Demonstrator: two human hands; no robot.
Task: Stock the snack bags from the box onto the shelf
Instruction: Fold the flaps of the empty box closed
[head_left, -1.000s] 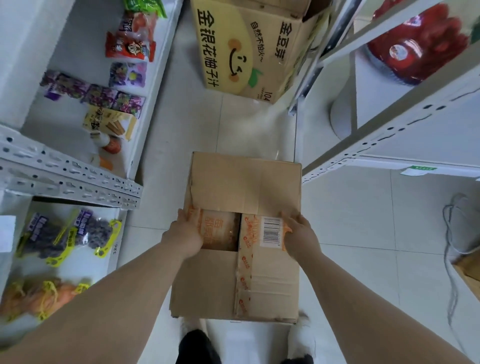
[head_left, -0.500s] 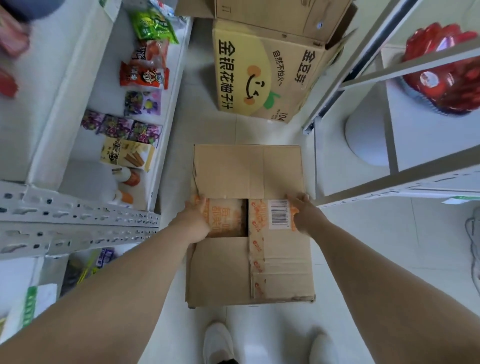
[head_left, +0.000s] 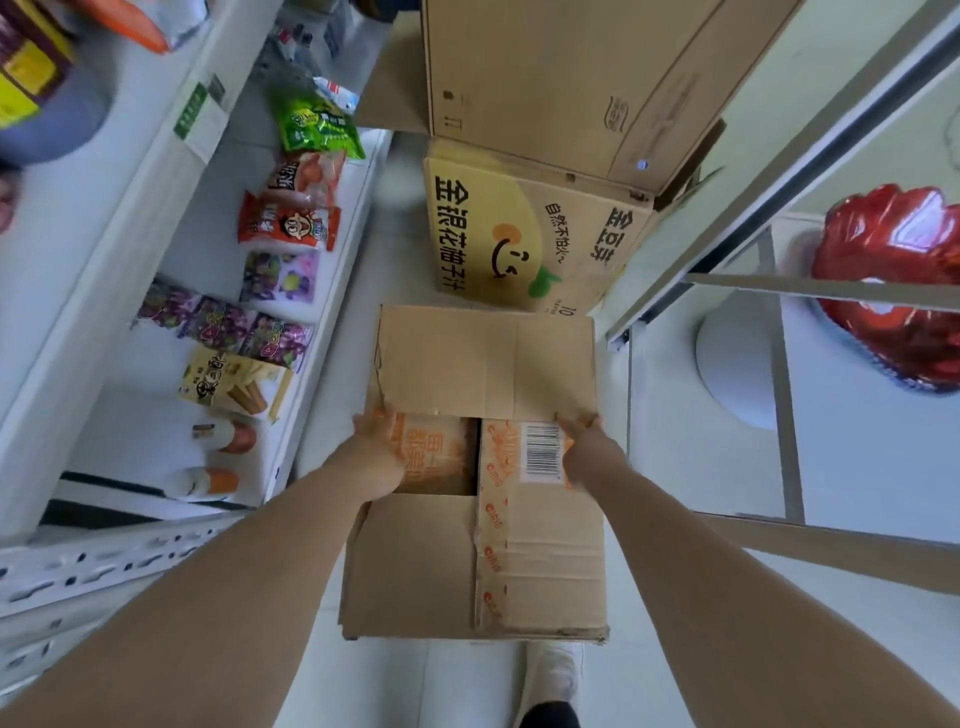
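A brown cardboard box (head_left: 467, 561) is in front of me in the aisle, its flaps partly apart. Through the gap shows an orange snack pack (head_left: 441, 457). My left hand (head_left: 379, 452) grips at the left of the gap, fingertips tucked under the far flap (head_left: 483, 358). My right hand (head_left: 584, 441) holds the right side by the barcode label (head_left: 543, 449), fingertips also under that flap. The white shelf (head_left: 135, 431) at my left carries several snack bags (head_left: 288, 223).
A yellow printed carton (head_left: 519, 239) stands just beyond the box, with a larger plain carton (head_left: 545, 78) on top. A white rack with a red foil pack (head_left: 893, 280) is at the right. My shoe (head_left: 550, 675) shows below the box on the tiled floor.
The box, still in both hands, now sits closer to the yellow carton. The view has shifted so more of the left shelf and the upper carton shows.
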